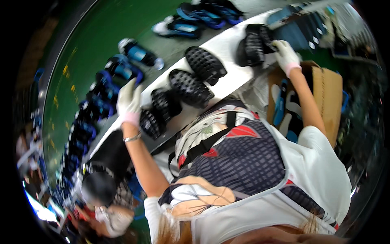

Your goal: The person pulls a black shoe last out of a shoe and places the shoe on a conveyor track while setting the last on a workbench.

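Soles (pixel 191 87), black, studded, rowed along white desk (pixel 227 44); likely light, flexible, best taken by the edges. Left hand (pixel 129 101) open beside near sole (pixel 151 123); right hand (pixel 285 55) grasping far sole (pixel 256 44).

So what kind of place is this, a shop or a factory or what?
Most likely a shoe factory line. Black treaded soles lie in a row on a white bench, blue and black shoes ride a green conveyor, and a cardboard box holds more parts. Both hands wear white gloves.
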